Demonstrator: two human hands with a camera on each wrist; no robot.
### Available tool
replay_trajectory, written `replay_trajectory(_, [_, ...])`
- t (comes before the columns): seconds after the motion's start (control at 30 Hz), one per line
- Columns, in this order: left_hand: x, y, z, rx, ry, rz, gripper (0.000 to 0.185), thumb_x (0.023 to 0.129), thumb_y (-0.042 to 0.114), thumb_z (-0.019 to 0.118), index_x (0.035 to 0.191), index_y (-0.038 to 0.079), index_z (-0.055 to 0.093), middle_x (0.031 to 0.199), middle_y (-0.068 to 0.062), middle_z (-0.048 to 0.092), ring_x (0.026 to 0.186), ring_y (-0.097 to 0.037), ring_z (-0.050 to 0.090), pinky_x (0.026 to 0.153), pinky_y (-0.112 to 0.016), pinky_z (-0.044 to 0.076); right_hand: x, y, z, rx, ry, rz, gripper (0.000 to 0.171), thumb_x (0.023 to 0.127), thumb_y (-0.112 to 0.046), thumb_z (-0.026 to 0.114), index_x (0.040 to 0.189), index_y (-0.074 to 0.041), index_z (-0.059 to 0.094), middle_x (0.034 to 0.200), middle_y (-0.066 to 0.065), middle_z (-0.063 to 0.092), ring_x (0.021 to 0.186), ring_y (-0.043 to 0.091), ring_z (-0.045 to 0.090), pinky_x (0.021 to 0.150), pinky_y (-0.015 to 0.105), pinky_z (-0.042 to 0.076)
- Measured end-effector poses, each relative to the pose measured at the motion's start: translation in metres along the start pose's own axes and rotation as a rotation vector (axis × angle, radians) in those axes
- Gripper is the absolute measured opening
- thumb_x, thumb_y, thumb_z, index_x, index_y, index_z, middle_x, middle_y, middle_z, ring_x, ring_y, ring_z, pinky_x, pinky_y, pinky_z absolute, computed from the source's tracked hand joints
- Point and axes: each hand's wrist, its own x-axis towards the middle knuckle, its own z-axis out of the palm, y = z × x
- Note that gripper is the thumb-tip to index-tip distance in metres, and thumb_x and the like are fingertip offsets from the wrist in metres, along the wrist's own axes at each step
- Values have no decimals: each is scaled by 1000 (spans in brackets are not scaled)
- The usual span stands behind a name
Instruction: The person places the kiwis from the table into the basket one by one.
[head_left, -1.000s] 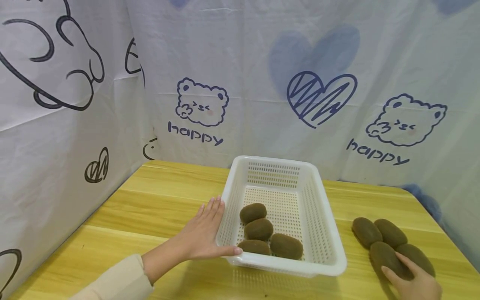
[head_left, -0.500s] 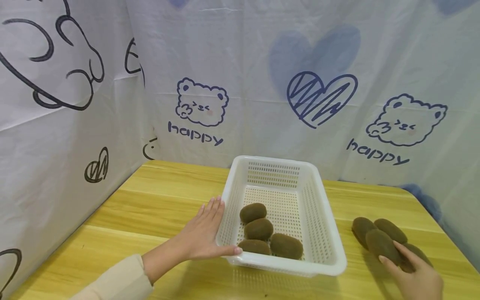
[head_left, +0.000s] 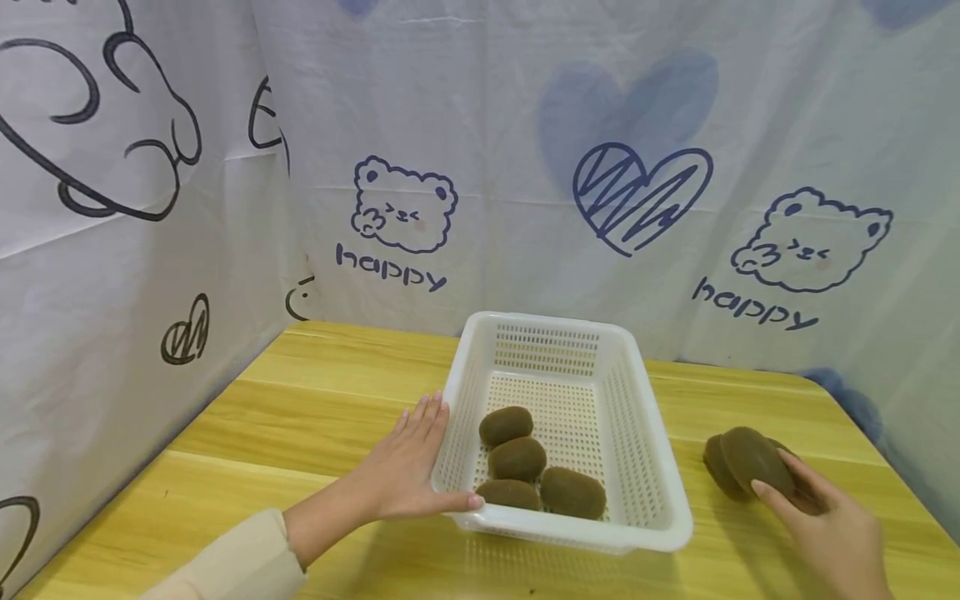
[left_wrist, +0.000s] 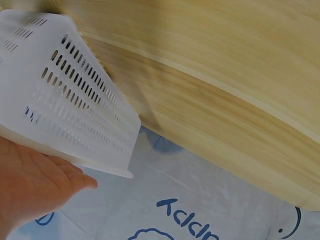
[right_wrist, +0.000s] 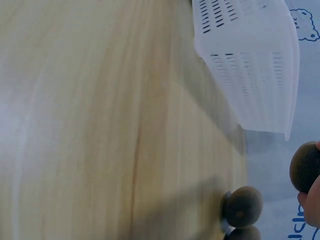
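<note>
**newbie_op:** So where are you at right now?

**bench_regular:** Your right hand [head_left: 832, 533] has a kiwi [head_left: 756, 461] pinched in its grip and lifted off the surface [head_left: 300, 400]. A second ago that same kiwi was lying flat in the bunch to the right of the basket [head_left: 645, 467], so you've picked it up since then. The pile there is one smaller; I can only make out one other kiwi [head_left: 718, 467] poking out behind the lifted one, the rest are hidden by your hand.

**newbie_op:** And the left?

**bench_regular:** Your left hand [head_left: 405, 471] hasn't budged. Fingers straight along the basket's left wall, thumb on the near rim, bracing it, not clutching anything.

**newbie_op:** Room to move?

**bench_regular:** Plenty, I'd say. Four kiwis [head_left: 525, 458] sit at the near left of the basket, the back half and right side are bare. The right rim stands between your kiwi and that space, so you'd need height. The surface's right edge is close behind your hand too.
</note>
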Motion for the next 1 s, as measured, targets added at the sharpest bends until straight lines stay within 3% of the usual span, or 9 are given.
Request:
replay_trajectory(0.07, [0,0,0,1,4,2,118,72,78,49,146,-5,11,153,-22,3,143,-37,5,117,-49,13,1,-2,1,21,13,-43,67,82,-42,67,135,-4,48,128,26,50,66,-34,36,54,-1,40])
replay_trajectory(0.1, [1,0,0,2,4,2,118,72,78,49,146,-5,11,153,-22,3,143,-37,5,117,-49,13,1,-4,2,35,26,-46,67,82,-42,68,135,-6,49,126,18,55,67,-34,37,54,-1,40])
replay_trajectory(0.3, [1,0,1,8,1,1,117,72,76,50,146,-5,11,153,-22,3,143,-37,5,117,-48,12,1,-20,2,35,51,-115,64,81,-39,70,132,-4,52,120,17,60,68,-33,39,54,-1,42])
replay_trajectory(0.33, [1,0,1,8,1,0,117,72,76,50,146,-5,11,153,-22,3,143,-37,5,117,-48,12,0,-24,1,38,39,-134,63,82,-37,69,132,-2,51,121,25,55,68,-33,39,54,0,42])
replay_trajectory(0.37, [1,0,1,9,1,0,117,72,77,50,146,-5,11,153,-22,3,143,-37,5,117,-49,12,0,-27,1,46,39,-139,63,82,-36,69,131,-2,51,121,25,55,68,-33,40,54,-1,42])
replay_trajectory(0.73, [0,0,0,6,2,6,117,73,77,49,145,-7,14,152,-24,7,142,-38,8,116,-49,14,1,-62,8,162,-6,-159,61,81,-32,71,131,-3,52,122,10,56,73,-28,49,60,3,48])
replay_trajectory(0.9, [-1,0,-1,4,-1,6,116,73,77,48,145,-7,14,152,-25,8,142,-38,9,116,-49,15,1,-75,16,192,-47,-232,58,81,-28,72,129,-2,53,120,14,60,75,-24,52,61,6,50])
replay_trajectory(1.0, [0,0,-1,4,-3,4,117,73,77,48,145,-7,14,152,-24,8,142,-38,8,117,-49,15,1,-82,22,204,-55,-295,55,80,-25,73,127,-1,56,115,8,64,75,-22,54,62,6,50])
